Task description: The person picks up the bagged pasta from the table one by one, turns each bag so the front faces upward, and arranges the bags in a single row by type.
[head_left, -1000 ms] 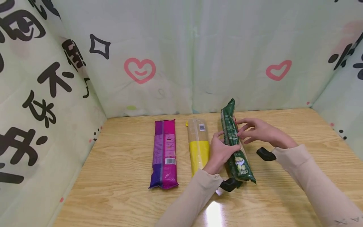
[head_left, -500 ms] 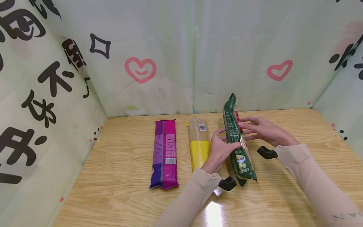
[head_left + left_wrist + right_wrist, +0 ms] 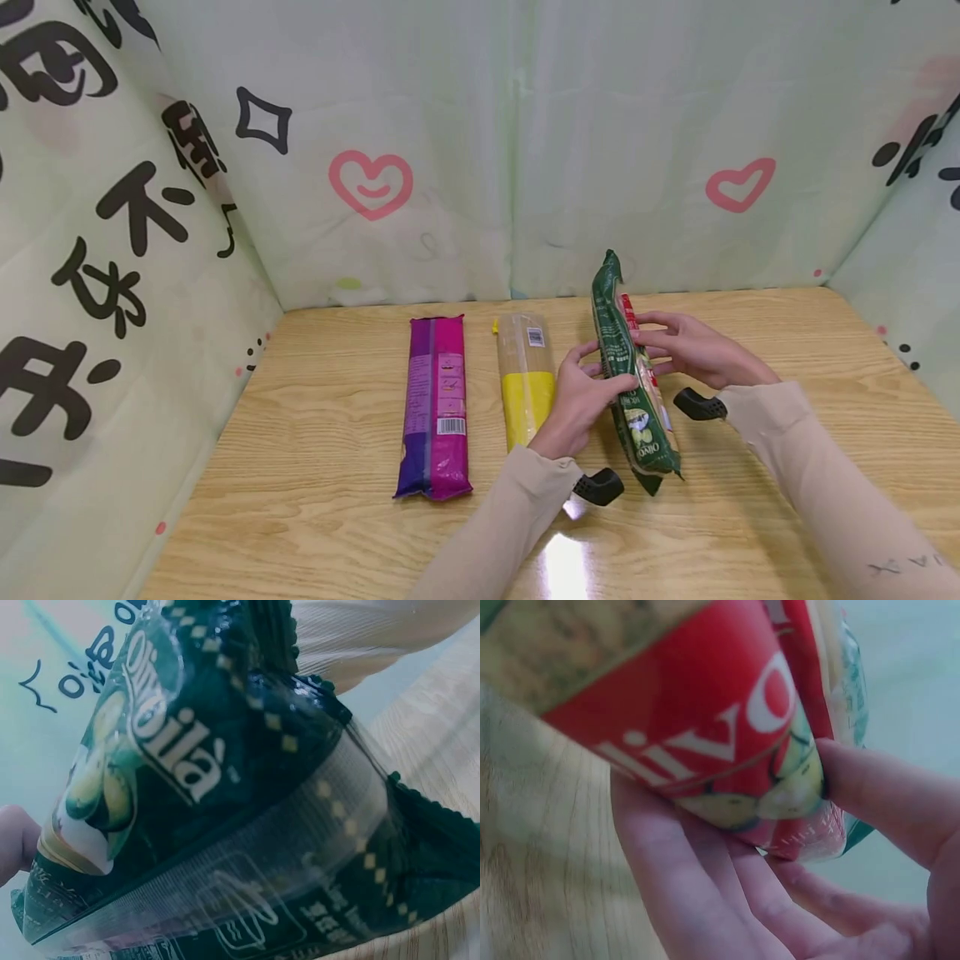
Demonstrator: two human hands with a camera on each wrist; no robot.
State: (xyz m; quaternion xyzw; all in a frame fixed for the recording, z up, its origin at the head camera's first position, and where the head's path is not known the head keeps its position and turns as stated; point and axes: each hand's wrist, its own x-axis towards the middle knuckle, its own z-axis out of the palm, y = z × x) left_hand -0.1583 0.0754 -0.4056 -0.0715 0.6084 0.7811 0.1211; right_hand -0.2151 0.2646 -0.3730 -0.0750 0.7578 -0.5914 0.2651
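left hand (image 3: 577, 404): pinching green packet (image 3: 621, 354) around mid-length | right hand (image 3: 697, 346): gripping its right flank, nearer the far end | packet: being held between them over the desk (image 3: 315, 417) | long axis: running near-to-far, top leaning left

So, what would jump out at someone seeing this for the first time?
Probably the green pack, tilted between the left hand and right hand. Next, the vivid magenta-and-purple pack lying at left on the table. Then the smiling pink heart on the backdrop behind.

High head view, forward-down — blurry, close wrist views, green packet (image 3: 619, 350) seemingly common to all
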